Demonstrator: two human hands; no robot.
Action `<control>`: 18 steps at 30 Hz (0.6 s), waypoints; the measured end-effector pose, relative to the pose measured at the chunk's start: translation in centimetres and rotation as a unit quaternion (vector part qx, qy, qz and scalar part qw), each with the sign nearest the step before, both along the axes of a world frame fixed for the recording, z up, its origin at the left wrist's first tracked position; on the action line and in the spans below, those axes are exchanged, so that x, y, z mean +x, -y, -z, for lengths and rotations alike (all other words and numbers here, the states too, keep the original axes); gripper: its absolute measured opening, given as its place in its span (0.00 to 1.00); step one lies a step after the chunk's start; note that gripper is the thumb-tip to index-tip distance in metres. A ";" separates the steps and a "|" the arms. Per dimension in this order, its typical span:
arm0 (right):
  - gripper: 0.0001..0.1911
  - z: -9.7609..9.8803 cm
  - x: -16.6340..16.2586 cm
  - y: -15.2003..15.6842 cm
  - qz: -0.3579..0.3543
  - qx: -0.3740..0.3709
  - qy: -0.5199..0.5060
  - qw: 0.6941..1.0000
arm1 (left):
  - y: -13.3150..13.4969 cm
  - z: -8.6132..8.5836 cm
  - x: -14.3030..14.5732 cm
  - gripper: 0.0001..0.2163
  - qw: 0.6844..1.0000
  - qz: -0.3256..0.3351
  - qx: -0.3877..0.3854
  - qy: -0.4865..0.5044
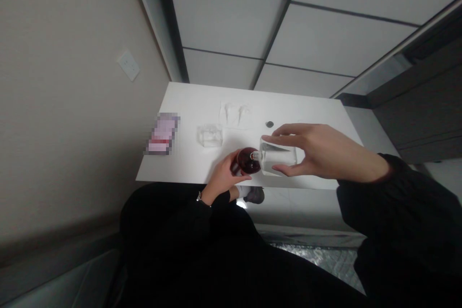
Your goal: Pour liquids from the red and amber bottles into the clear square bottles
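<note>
The right hand [310, 147] grips a clear, square-sided, glass-like bottle [276, 156] tipped sideways, its neck at the dark-red, round, shiny vessel [246, 163] in the left hand [222, 173]; beyond the left hand sits a clear, boxy container [211, 135].

"What sort of place are you in?"
"A room in a home, most likely. I'm at a plain white table [187, 166], and past it stand big pale panels [224, 19] with dark dividing strips, much like wardrobe doors."
"What else suggests it?"
"On my left, a bare painted wall [72, 82] with an ordinary socket plate [129, 65]."
</note>
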State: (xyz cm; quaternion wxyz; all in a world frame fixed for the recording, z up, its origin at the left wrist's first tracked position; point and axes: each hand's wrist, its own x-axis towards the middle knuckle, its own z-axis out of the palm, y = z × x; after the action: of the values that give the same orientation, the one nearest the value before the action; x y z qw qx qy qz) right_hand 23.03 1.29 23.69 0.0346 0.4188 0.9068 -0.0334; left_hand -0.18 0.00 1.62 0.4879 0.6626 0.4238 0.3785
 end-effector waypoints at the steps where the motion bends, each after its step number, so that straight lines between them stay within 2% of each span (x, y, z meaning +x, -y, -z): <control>1: 0.29 -0.1 -0.2 0.0 0.002 -0.005 0.007 1.000 | 0.0 0.0 0.0 0.40 1.000 0.000 0.001 0.001; 11: 0.28 -1.3 -1.6 -0.4 0.021 -0.031 0.062 0.997 | 0.1 0.0 0.0 0.40 1.000 -0.007 -0.013 -0.001; 18: 0.26 -1.8 -2.5 -0.7 0.010 -0.010 0.083 0.996 | 0.1 -0.1 0.0 0.38 1.000 -0.002 -0.022 0.007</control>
State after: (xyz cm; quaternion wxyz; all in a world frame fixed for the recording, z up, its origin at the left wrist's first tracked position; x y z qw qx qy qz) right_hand 20.54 1.95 25.50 0.1136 0.4289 0.8962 -0.0081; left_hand -0.21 -0.13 1.73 0.5047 0.6484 0.4299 0.3742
